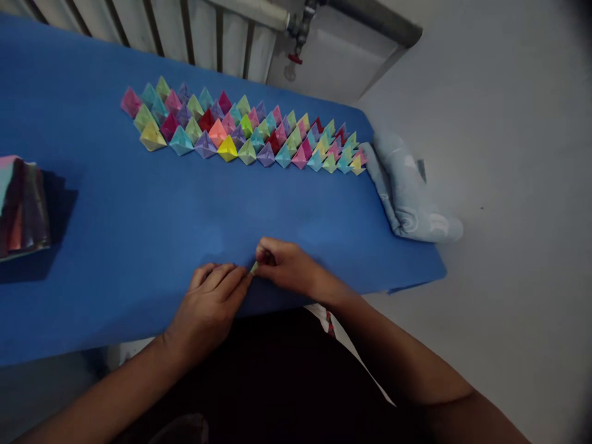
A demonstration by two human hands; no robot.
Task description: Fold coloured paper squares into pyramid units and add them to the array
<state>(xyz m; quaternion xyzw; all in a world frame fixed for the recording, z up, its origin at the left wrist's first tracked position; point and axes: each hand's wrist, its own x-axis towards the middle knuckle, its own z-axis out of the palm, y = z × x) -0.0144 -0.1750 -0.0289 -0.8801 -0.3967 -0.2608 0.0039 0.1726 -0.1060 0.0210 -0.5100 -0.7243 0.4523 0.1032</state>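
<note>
Left hand (pixel 213 302) and right hand (pixel 287 268) each pinch one small green paper piece (pixel 254 267) at 6 o'clock on the blue table (pixel 115 234). The piece is mostly covered, so its long axis and heading cannot be told.

Blue table (pixel 115 216), pale radiator (pixel 185 31) behind, grey floor (pixel 509 154) alongside.

Bare left forearm (pixel 115 388), bare right forearm (pixel 402 364), plain black clothing (pixel 277 376) beneath.
</note>
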